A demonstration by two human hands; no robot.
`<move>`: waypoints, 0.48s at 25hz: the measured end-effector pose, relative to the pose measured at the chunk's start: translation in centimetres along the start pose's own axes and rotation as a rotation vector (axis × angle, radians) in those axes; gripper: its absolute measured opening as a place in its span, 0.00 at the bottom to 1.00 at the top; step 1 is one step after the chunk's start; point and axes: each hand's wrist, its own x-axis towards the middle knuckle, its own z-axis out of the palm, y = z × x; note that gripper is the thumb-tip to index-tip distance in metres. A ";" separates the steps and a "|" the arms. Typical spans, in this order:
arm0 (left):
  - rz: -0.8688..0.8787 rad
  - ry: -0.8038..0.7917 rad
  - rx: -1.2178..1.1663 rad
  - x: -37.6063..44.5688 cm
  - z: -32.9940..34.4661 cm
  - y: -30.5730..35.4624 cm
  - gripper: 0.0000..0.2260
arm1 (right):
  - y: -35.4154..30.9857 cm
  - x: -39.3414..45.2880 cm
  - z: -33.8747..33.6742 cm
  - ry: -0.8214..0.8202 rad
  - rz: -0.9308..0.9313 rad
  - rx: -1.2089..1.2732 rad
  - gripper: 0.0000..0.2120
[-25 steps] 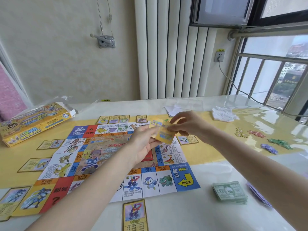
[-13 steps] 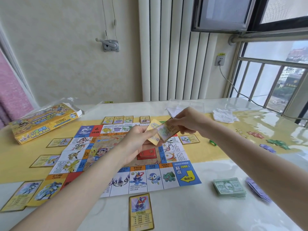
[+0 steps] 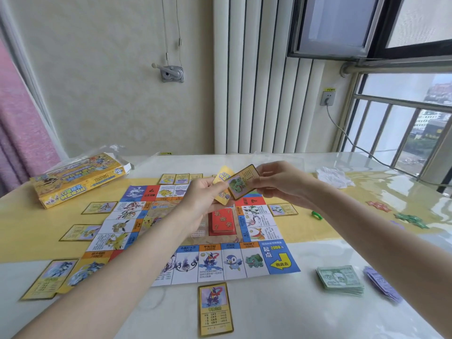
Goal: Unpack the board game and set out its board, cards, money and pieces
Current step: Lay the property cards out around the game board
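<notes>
1. Board (image 3: 190,241) lies unfolded and flat on the table (image 3: 293,319), partly over a yellow runner (image 3: 36,231).
2. Left hand (image 3: 200,199) is raised above the board's middle and grips a small stack of yellow-backed cards (image 3: 221,189), thumb on top, fingers curled beneath.
3. Right hand (image 3: 281,182) is raised just beside the left and pinches one card (image 3: 242,182) by its far end; the card is tilted, face towards the camera, and overlaps the stack.
4. Red deck (image 3: 221,220) sits on the board's centre, below both hands.
5. Single cards lie face up around the board: one (image 3: 215,309) at the near edge, one (image 3: 282,209) at the right edge, three along the left side (image 3: 99,207) (image 3: 80,232) (image 3: 49,277), and a row (image 3: 175,178) at the far edge.
6. Green banknotes (image 3: 340,280) are stacked on the table right of the board; purple banknotes (image 3: 381,286) lie just beside them, further right.
7. Game box (image 3: 78,179) lies at the far left of the table, end flap open.
8. Red pieces (image 3: 378,206) and green pieces (image 3: 411,220) lie on the runner at far right, well apart from the board.
</notes>
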 end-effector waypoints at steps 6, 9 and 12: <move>-0.075 -0.158 0.296 0.6 -1.8 0.3 0.05 | 0.2 1.1 0.5 -0.072 -0.040 -0.339 0.11; -0.131 -0.326 0.514 -0.2 -1.6 0.6 0.04 | 0.3 0.0 1.1 -0.146 -0.027 -0.585 0.07; -0.107 -0.440 0.652 -1.3 -0.7 0.4 0.04 | 1.1 -2.0 1.6 -0.292 0.094 -0.490 0.17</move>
